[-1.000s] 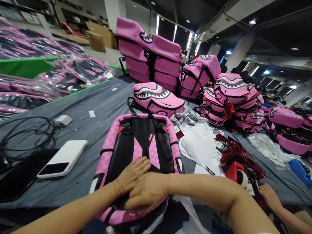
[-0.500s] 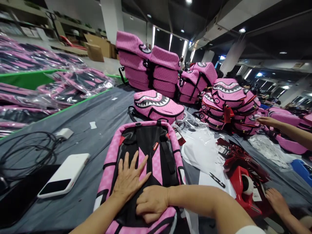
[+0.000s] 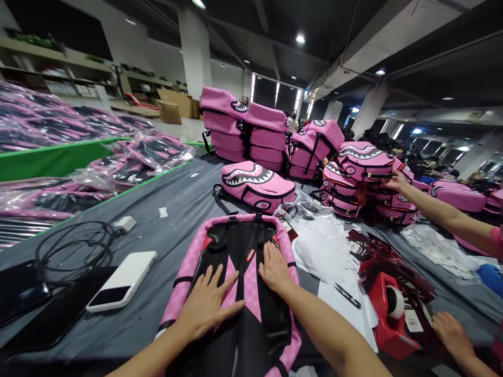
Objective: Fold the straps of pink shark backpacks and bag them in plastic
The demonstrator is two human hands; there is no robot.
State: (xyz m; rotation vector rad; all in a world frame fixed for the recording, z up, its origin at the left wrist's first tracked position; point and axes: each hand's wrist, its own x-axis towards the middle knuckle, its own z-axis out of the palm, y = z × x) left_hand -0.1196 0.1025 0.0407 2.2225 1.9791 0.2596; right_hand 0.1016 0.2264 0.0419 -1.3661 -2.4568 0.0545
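Note:
A pink and black backpack point(image 3: 252, 301) lies back side up in front of me, its near end cut off by the frame. My left hand point(image 3: 208, 303) rests flat on the left of the back panel, fingers spread. On the panel's upper right, my right hand point(image 3: 274, 266) lies with its fingers stretched out, covering the black strap there. A small red label point(image 3: 250, 255) shows between the hands. Just beyond lies another pink backpack point(image 3: 257, 183) with a shark-mouth print.
Stacked pink backpacks point(image 3: 267, 137) stand at the back. On the right are clear plastic bags point(image 3: 314, 230), a red tape dispenser point(image 3: 389, 319) and a co-worker's hands point(image 3: 451, 335). A white power bank point(image 3: 122, 280) and coiled cable point(image 3: 74, 251) lie left, near a green-edged bin point(image 3: 51, 163) of bagged backpacks.
My right hand has moved from the lower panel up to its upper right, going from curled to stretched out. My left hand stays flat. A co-worker's hand has shifted left at the stacked backpacks.

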